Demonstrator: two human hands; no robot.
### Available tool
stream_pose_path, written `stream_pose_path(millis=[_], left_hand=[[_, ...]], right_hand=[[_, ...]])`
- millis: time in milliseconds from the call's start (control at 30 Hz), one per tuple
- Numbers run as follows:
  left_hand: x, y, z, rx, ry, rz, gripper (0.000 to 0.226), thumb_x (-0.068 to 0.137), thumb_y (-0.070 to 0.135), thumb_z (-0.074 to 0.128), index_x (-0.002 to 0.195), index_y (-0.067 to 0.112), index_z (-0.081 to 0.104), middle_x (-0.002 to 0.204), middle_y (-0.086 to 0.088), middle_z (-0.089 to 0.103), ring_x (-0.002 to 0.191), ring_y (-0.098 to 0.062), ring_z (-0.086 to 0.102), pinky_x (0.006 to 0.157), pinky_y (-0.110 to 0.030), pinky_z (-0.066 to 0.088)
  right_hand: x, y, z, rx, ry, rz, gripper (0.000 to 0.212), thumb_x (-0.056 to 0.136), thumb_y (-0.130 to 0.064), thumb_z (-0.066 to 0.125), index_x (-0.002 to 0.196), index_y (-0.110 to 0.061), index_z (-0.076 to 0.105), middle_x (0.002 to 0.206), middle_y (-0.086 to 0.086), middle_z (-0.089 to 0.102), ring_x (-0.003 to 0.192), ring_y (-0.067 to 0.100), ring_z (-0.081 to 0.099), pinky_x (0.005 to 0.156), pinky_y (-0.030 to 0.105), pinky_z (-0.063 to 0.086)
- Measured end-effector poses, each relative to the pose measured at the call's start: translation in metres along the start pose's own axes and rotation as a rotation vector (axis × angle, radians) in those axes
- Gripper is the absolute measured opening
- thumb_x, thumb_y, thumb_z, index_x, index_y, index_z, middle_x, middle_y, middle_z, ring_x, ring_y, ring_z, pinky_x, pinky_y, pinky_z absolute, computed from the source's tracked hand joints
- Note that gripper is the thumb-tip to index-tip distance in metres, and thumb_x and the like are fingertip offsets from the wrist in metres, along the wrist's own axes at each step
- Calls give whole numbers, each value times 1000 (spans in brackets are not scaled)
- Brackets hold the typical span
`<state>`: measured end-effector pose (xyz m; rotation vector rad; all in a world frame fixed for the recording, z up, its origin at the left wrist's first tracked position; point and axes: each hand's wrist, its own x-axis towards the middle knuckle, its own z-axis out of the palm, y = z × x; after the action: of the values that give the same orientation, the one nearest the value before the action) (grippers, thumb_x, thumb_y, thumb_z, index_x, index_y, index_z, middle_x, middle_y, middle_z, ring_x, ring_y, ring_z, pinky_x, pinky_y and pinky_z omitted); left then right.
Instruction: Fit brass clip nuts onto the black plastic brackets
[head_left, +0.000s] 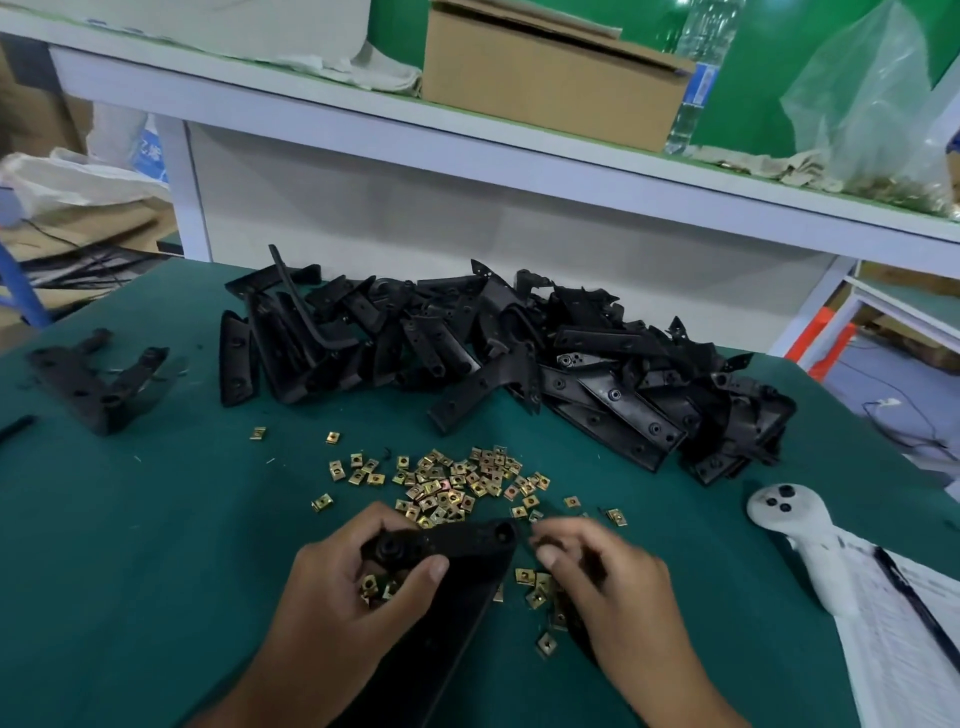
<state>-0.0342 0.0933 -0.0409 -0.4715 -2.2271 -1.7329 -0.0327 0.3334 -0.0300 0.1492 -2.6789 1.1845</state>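
Note:
My left hand (343, 587) grips a long black plastic bracket (467, 545) near its upper end, low in the middle of the view, and several brass clip nuts (374, 586) show under its fingers. My right hand (602, 577) hovers just right of the bracket's end with curled fingers; motion blur hides whether it pinches a nut. A loose scatter of brass clip nuts (452, 483) lies on the green mat (156, 519) just beyond both hands. A big heap of black brackets (519, 353) lies further back.
Two black brackets (93, 379) lie apart at the far left. A white handheld controller (800, 540) and a printed sheet (904, 623) rest at the right. Behind the mat a white shelf carries a cardboard box (545, 73), a water bottle (701, 67) and a plastic bag (872, 104).

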Motion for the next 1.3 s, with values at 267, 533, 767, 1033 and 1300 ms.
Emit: stream_pose_path(millis=[267,533,767,1033,1300], left_hand=[[-5,1,2,33,-130,19,29,80,49,68,106,37,61,82,4,71,59,-13,64,53,-24,51],[-6,2,1,31,-140,4,30,81,50,69,106,35,62,79,-2,71,55,-16,64,48,-33,52],[-7,4,1,35,-148,-2,28,81,50,69,104,36,61,74,1,69,52,-11,61,47,-24,50],[-6,4,1,21,-157,-22,28,81,49,69,104,36,61,73,-2,70,48,-13,64,46,-21,50],[-6,3,1,43,-149,-4,26,83,50,68,104,36,61,74,0,70,52,-12,65,48,-20,49]], right_hand=[[4,-8,-7,799,-72,315,18,68,-34,83,83,-27,76,78,4,73,74,10,65,61,24,47],[5,-6,-3,784,-41,353,24,72,-43,77,85,-23,77,74,-2,64,70,7,58,63,26,45],[3,-12,2,1078,-102,500,22,87,-26,61,98,-7,57,100,11,76,82,15,71,65,26,57],[9,-10,-2,1214,-32,596,10,81,-24,70,80,-14,70,80,2,63,58,7,49,46,19,43],[6,-12,-3,1055,-110,527,27,80,-17,69,105,-22,80,103,5,77,63,3,54,52,18,42]])
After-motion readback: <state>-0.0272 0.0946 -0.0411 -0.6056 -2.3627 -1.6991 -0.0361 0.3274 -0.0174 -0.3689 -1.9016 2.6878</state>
